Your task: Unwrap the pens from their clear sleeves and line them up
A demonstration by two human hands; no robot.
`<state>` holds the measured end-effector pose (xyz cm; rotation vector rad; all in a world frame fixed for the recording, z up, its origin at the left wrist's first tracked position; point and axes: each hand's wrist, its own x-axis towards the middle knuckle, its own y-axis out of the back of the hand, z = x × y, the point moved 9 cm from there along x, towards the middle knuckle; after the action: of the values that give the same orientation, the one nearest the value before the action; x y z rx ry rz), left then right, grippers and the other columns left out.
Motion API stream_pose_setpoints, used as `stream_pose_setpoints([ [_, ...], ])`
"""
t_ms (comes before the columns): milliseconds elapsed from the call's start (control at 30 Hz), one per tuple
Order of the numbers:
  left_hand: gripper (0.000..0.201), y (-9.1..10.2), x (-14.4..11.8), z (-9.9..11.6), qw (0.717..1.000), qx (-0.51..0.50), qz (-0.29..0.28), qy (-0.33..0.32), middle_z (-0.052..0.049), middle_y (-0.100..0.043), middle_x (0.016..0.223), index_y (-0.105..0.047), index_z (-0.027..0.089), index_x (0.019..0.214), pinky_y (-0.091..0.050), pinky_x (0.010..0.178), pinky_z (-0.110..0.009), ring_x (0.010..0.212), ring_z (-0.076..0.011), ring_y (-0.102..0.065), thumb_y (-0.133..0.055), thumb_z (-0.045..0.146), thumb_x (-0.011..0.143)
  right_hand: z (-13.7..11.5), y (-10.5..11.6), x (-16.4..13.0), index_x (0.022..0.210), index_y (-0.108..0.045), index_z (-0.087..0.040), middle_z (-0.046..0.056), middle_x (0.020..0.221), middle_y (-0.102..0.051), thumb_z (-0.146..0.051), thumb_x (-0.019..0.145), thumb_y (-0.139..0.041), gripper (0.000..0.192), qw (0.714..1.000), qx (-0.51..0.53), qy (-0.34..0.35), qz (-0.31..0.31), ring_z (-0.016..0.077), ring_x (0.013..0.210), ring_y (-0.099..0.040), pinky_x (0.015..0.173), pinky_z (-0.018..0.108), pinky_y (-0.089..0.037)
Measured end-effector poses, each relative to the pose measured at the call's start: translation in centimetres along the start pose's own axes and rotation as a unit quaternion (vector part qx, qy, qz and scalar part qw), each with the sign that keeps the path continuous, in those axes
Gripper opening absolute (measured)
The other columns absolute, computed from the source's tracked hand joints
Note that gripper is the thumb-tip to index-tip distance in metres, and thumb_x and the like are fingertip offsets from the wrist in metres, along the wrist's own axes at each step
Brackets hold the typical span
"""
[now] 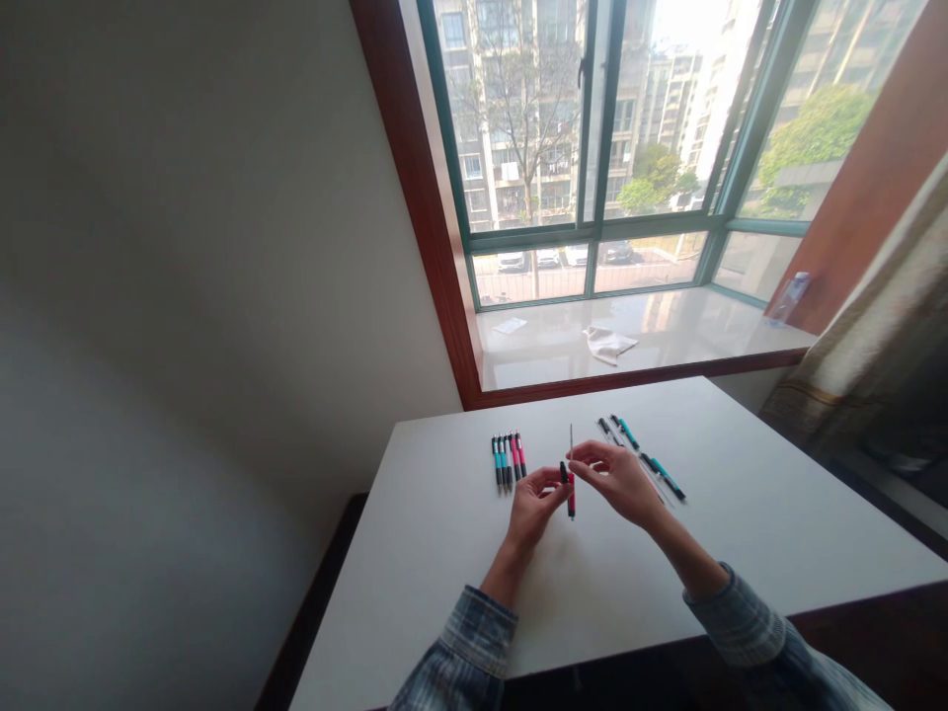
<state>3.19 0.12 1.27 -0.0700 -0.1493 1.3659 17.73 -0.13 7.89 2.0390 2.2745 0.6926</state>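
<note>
Left hand (534,502): grip pinched on the pink pen barrel (570,491), thumb and fingertips closed on its dark upper end; the hand hovers above the desk (444,553).
Right hand (620,478): grip pinched on the thin refill (571,440), fingers curled, thumb and forefinger meeting at the refill's lower part, just right of the left grip.
Pink pen barrel: upright between the two grips, its lower pink end hanging below the fingers, close above the desk top.
Thin refill: a slim pale rod standing straight up out of the barrel's top, rising above both grips; whether it is partly inside the barrel cannot be told.
Row of pens (508,460): teal and pink ones laid side by side, touching, on the desk just beyond and left of the left grip.
Loose pen parts (643,456): teal and black pieces with thin rods, scattered on the desk just beyond and right of the right grip.
Sleeves: plaid cloth on both forearms, nearer the camera than the grips.
Windowsill (667,341): well beyond the grips, carrying a crumpled white cloth (608,343).
</note>
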Motion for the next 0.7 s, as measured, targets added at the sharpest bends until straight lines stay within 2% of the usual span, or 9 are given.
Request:
stream_pose_setpoints([
  [100,0.032,0.0,-0.1,0.2,1.0,0.0,0.006,-0.003,-0.009,-0.076,0.095,-0.08,0.017,0.093,-0.051,0.082,-0.032,0.09,-0.0229,-0.067,-0.085,0.043,0.075,0.2,0.8,-0.4,0.102,-0.077,-0.025,0.005,0.099,-0.078,-0.048,0.088,-0.07,0.027,0.998,-0.062,0.008,0.013,0.0233,0.084,-0.071,0.076,0.036,-0.056],
  [233,0.03,0.2,-0.1,0.5,1.0,-0.009,0.019,-0.014,-0.008,-0.075,0.089,-0.079,0.016,0.088,-0.051,0.081,-0.032,0.086,-0.021,-0.067,-0.088,0.04,0.073,1.9,3.5,-1.1,0.102,-0.076,-0.026,0.005,0.097,-0.078,-0.048,0.094,-0.062,0.028,0.984,-0.163,0.001,0.069,0.0232,0.084,-0.07,0.078,0.036,-0.053],
  [300,0.029,0.1,0.0,0.3,1.0,-0.019,0.018,-0.016,-0.007,-0.074,0.085,-0.078,0.015,0.087,-0.051,0.08,-0.032,0.078,-0.0189,-0.067,-0.088,0.039,0.072,3.2,4.8,-1.5,0.098,-0.075,-0.025,0.005,0.095,-0.077,-0.043,0.096,-0.06,0.024,0.966,-0.245,-0.014,0.086,0.024,0.086,-0.069,0.08,0.036,-0.051],
  [400,0.029,0.0,0.1,0.1,0.999,-0.029,0.011,-0.015,-0.006,-0.074,0.084,-0.078,0.015,0.087,-0.052,0.08,-0.033,0.073,-0.0172,-0.066,-0.087,0.039,0.073,5.5,5.9,-2.1,0.093,-0.075,-0.025,0.005,0.091,-0.077,-0.038,0.095,-0.059,0.021,0.927,-0.359,-0.071,0.079,0.0256,0.087,-0.069,0.074,0.035,-0.049],
  [533,0.03,0.0,0.1,0.0,0.999,-0.04,0.01,-0.005,-0.008,-0.075,0.089,-0.078,0.015,0.086,-0.052,0.081,-0.034,0.08,-0.0198,-0.068,-0.089,0.039,0.071,7.1,5.9,-2.5,0.093,-0.075,-0.026,0.006,0.091,-0.076,-0.039,0.095,-0.06,0.02,0.899,-0.42,-0.115,0.052,0.0259,0.084,-0.069,0.068,0.034,-0.047],
  [700,0.031,-0.3,-0.1,0.1,0.999,-0.041,0.006,0.01,-0.009,-0.077,0.091,-0.079,0.015,0.086,-0.053,0.085,-0.033,0.087,-0.0215,-0.068,-0.09,0.038,0.069,7.8,3.9,-1.8,0.091,-0.075,-0.023,0.01,0.092,-0.074,-0.033,0.094,-0.062,0.017,0.894,-0.439,-0.079,0.028,0.0289,0.09,-0.068,0.075,0.038,-0.05],
])
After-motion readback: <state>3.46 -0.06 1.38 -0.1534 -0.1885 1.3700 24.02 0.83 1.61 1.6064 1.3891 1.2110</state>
